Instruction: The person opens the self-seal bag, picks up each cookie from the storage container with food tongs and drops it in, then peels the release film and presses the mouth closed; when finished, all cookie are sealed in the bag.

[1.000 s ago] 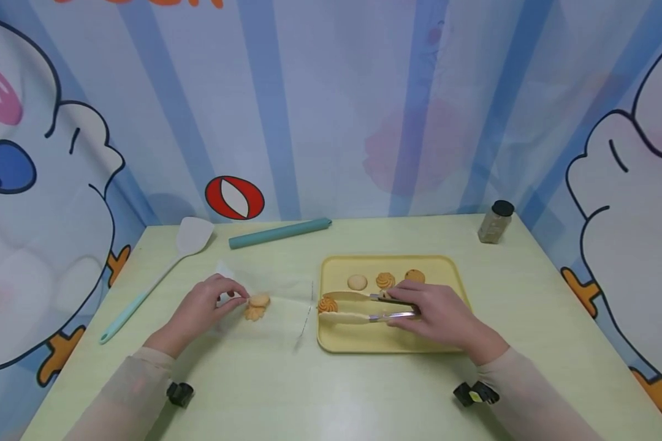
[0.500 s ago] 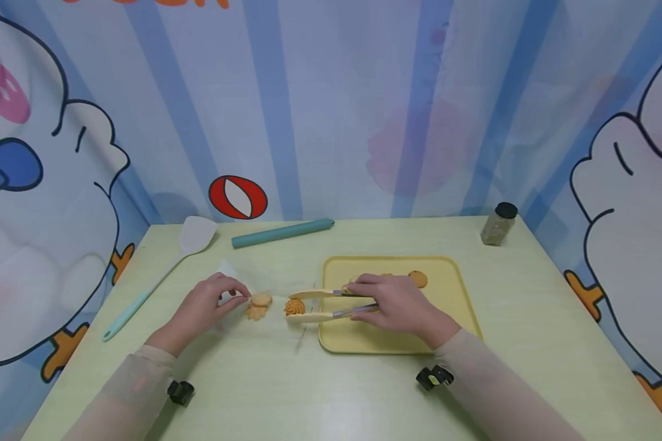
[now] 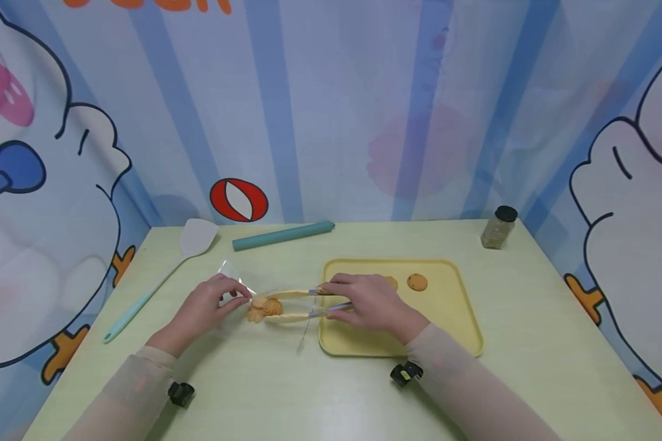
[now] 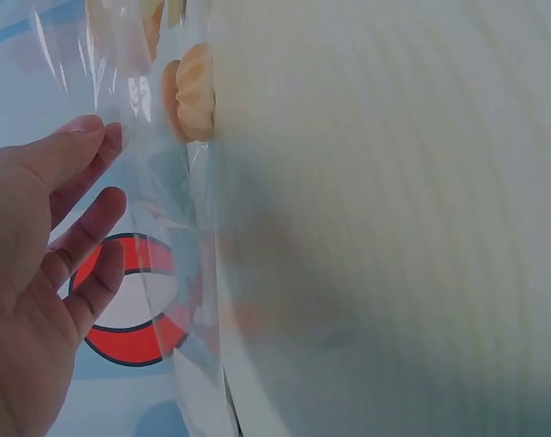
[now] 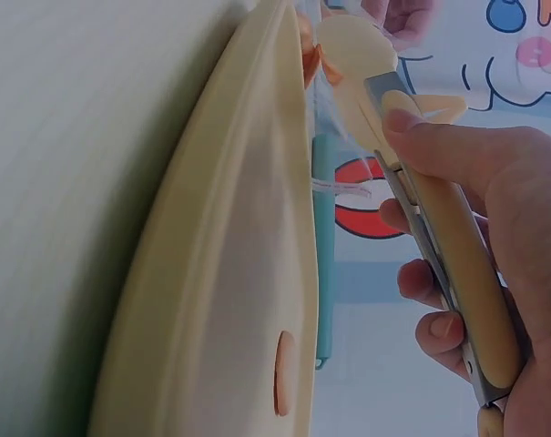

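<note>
My left hand pinches a clear plastic bag between thumb and forefinger, the other fingers loosely bent. Inside the bag lie a flower-shaped cookie and a round one, close to my fingertips. My right hand grips a pair of tongs with cream-coloured tips and metal arms. The tips reach leftward into the bag, on either side of a swirled cookie. In the head view that cookie overlaps the others in the bag.
Under my right hand is a yellow tray with a chocolate-chip cookie and others partly hidden by the hand. Behind lie a teal rolling pin and a spatula. A black-capped jar stands at the back right.
My right hand has moved left from the tray with the tongs, carrying the swirled cookie into the bag beside the other cookies. My left hand has stayed at the bag.
</note>
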{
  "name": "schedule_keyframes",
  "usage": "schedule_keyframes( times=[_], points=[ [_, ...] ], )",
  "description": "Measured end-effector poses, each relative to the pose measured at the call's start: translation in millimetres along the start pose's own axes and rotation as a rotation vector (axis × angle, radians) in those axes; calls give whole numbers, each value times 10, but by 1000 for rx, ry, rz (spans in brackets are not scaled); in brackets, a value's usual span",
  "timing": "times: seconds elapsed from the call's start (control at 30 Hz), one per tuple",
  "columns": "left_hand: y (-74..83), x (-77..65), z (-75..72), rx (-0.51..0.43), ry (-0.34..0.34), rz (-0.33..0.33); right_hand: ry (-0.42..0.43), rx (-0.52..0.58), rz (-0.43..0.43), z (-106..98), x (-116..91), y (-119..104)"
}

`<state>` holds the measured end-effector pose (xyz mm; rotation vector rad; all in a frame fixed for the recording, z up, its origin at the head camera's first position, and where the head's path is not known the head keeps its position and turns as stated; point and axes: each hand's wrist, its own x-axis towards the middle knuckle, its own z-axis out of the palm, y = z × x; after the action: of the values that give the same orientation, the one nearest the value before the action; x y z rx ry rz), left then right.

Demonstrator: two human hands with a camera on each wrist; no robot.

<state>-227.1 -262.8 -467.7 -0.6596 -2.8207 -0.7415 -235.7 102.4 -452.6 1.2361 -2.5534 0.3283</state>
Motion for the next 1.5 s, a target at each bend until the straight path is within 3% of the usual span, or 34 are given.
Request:
schedule_keyframes(
  times=[0.33,0.67,0.97,1.27,1.5],
  points=[
    [14,0,24,-13,5,3,13,-5,-7,91,85,-80],
    [52,23,0,-15,5,-9,-15,66,89,118,96,-127],
    [48,16,-2,-19,37,30,-29,56,121,138,143,-164],
    [46,3,-14,-31,16,-29,-71,34,151,147,235,-243],
    [32,9,-19,-31,22,-26,-59,20,162,74,225,-223]
  ],
)
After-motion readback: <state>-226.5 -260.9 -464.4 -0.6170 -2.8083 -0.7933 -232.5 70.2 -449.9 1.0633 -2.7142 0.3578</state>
